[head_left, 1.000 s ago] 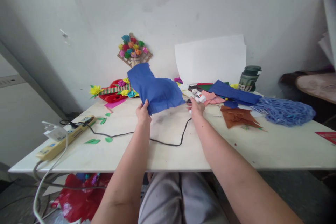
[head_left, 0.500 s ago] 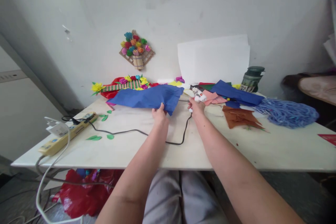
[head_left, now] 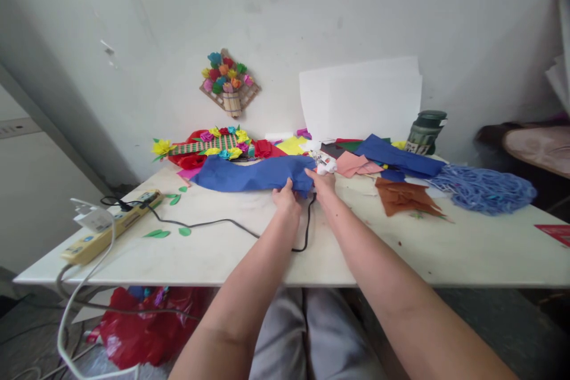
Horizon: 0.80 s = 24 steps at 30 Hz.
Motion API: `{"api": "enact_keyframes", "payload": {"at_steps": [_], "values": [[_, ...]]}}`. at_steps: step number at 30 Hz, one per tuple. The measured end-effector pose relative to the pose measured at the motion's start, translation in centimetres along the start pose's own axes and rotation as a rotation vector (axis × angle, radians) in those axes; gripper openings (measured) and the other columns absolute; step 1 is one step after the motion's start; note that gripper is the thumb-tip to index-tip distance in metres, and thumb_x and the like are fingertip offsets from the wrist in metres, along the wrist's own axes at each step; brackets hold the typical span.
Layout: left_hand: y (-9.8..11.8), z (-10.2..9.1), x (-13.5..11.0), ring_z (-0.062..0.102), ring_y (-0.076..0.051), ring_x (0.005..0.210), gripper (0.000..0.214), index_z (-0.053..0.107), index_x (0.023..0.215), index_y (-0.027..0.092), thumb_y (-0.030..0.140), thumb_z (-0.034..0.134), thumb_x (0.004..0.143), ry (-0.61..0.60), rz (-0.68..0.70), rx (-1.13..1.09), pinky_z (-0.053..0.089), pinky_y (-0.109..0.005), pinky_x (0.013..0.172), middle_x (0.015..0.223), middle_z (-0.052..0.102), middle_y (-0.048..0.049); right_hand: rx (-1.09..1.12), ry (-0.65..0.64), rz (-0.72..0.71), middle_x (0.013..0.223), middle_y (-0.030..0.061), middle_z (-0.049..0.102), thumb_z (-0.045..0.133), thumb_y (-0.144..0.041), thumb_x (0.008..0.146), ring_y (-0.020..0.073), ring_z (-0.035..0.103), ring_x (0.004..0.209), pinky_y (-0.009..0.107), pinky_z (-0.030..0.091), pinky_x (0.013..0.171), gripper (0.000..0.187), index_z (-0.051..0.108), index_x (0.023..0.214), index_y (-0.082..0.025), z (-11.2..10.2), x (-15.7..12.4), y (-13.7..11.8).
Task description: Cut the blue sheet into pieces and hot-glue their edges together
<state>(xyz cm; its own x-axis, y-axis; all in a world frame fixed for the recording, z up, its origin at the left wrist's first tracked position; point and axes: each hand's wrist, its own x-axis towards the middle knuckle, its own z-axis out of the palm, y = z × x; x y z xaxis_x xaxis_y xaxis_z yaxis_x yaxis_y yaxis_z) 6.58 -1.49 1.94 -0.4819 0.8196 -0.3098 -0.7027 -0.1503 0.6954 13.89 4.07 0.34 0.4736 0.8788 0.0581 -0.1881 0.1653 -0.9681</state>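
Note:
A long, slightly creased piece of blue paper (head_left: 249,174) lies across the middle of the table, its right end between my hands. My left hand (head_left: 287,195) is closed on the paper's near edge, thumb on top. My right hand (head_left: 323,183) is wrapped round a white glue gun (head_left: 325,162), whose body shows just beyond the knuckles. Its fingertips meet the right end of the blue paper. From below that hand a black cord (head_left: 236,222) runs left across the tabletop. The glue gun's nozzle cannot be made out.
A power strip (head_left: 111,228) with a white plug adapter is at the left, near green paper leaves (head_left: 158,234). Behind lie a flower-trimmed woven piece (head_left: 205,146) and coloured paper. Pink sheets (head_left: 356,164), brown paper (head_left: 407,197), blue stringy material (head_left: 487,189) and a dark green jar (head_left: 426,132) are right.
My left hand has moved right and lower with the blue paper. The glue gun and my right hand have shifted left, meeting the paper's right end.

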Motion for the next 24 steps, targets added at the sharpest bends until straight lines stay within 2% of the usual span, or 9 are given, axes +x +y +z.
{"api": "enact_keyframes", "payload": {"at_steps": [4, 9, 15, 20, 24], "values": [[0.0, 0.1, -0.2, 0.058, -0.01, 0.055, 0.024, 0.046, 0.086, 0.019, 0.007, 0.061, 0.072, 0.002, -0.03, 0.034, 0.046, -0.021, 0.051, 0.074, 0.059, 0.0017, 0.011, 0.046, -0.021, 0.064, -0.0017, 0.063, 0.073, -0.016, 0.05, 0.0148, 0.062, 0.064, 0.022, 0.05, 0.057, 0.025, 0.057, 0.068, -0.017, 0.1, -0.1, 0.0], [0.3, -0.1, -0.2, 0.055, -0.009, 0.048, 0.025, 0.046, 0.089, 0.019, 0.005, 0.059, 0.072, -0.019, -0.108, 0.045, 0.046, -0.022, 0.05, 0.068, 0.057, 0.0024, -0.049, 0.022, -0.007, 0.059, -0.0025, 0.061, 0.073, -0.011, 0.048, 0.0136, 0.06, 0.059, 0.02, 0.048, 0.053, 0.023, 0.058, 0.064, -0.017, 0.2, -0.6, -0.2], [0.8, -0.7, 0.7, 0.058, -0.013, 0.055, 0.019, 0.052, 0.094, 0.014, 0.012, 0.056, 0.075, -0.059, -0.22, 0.067, 0.049, -0.026, 0.055, 0.073, 0.06, -0.0044, -0.044, 0.002, 0.039, 0.055, -0.0057, 0.058, 0.069, -0.005, 0.047, 0.0111, 0.058, 0.056, 0.017, 0.046, 0.049, 0.024, 0.06, 0.066, -0.016, -0.3, 0.0, -0.1], [2.6, -2.1, 2.8, 0.062, -0.015, 0.077, 0.016, 0.053, 0.091, 0.017, 0.02, 0.057, 0.076, -0.026, -0.154, -0.031, 0.051, -0.026, 0.065, 0.089, 0.063, -0.0065, 0.05, 0.009, 0.147, 0.051, -0.0074, 0.056, 0.066, -0.002, 0.048, 0.0112, 0.056, 0.05, 0.019, 0.045, 0.045, 0.027, 0.059, 0.07, -0.017, -1.2, 0.4, -0.7], [3.5, -2.7, 3.4, 0.062, -0.014, 0.081, 0.015, 0.051, 0.092, 0.019, 0.015, 0.054, 0.078, 0.034, -0.053, 0.043, 0.051, -0.025, 0.066, 0.094, 0.061, -0.0056, 0.05, 0.001, 0.183, 0.048, -0.0074, 0.054, 0.067, -0.003, 0.047, 0.0125, 0.055, 0.048, 0.02, 0.045, 0.043, 0.027, 0.059, 0.068, -0.018, -1.7, 0.9, -0.9]]}}
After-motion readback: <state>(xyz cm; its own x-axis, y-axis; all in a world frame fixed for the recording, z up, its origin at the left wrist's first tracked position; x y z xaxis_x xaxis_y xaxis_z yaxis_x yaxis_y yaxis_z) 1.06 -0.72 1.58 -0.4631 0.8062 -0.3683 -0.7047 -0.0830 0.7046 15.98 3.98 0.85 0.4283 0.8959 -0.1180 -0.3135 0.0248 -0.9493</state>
